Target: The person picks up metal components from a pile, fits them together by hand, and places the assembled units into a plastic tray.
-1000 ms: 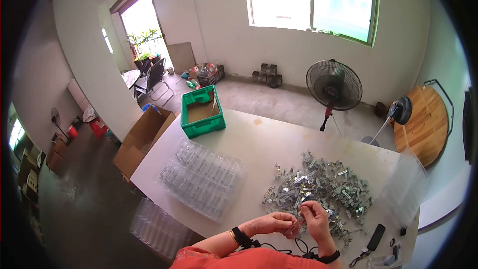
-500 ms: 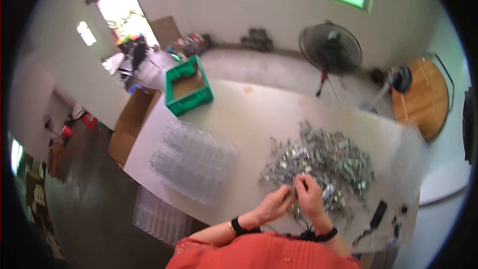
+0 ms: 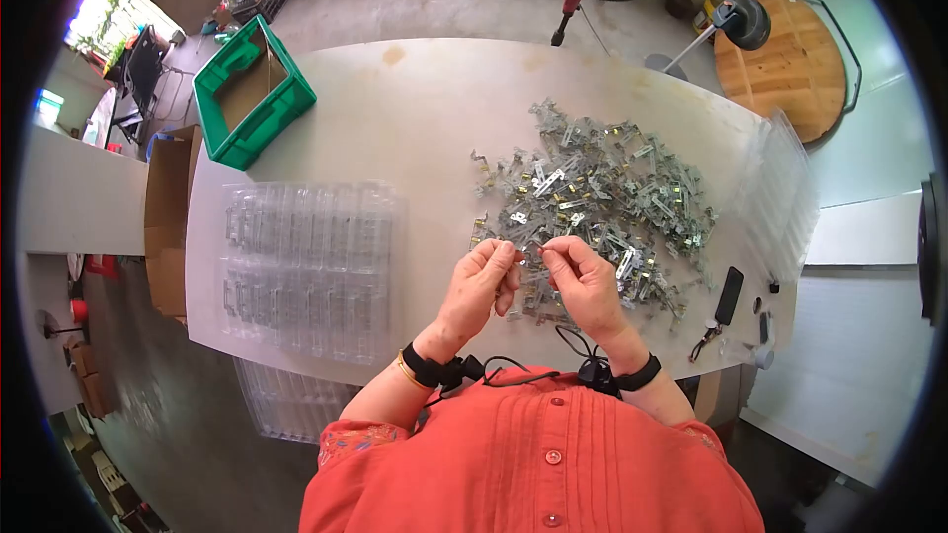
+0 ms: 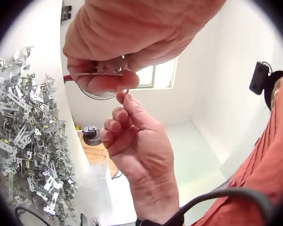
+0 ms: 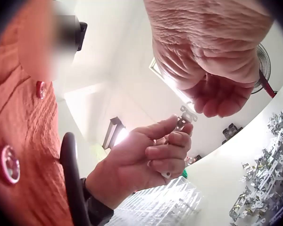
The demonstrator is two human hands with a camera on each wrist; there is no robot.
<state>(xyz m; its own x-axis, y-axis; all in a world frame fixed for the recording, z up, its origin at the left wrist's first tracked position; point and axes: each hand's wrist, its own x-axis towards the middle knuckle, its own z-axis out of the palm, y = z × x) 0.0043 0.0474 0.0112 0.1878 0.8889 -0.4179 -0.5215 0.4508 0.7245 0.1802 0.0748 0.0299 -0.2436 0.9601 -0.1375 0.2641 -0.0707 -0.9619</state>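
My left hand grips a small metal bracket between thumb and fingers; its holed end sticks out past the fingertips. Close beside it, my right hand pinches a small thin part between thumb and forefinger, right at the left fingertips. Its kind is too small to tell. Both hands are held over the near edge of a heap of metal brackets, silvery with some yellowish bits. To the left of the hands lie clear plastic trays with rows of slots holding metal pieces.
A green crate stands at the table's back left corner, a cardboard box beside that edge. Clear plastic sheets lie at the right, near a black phone-like object. Black cables run between the wrists.
The head view has tilted downward, so the table and shirt fill more of it. Both hands stay together at the heap's near edge, fingertips still close to each other.
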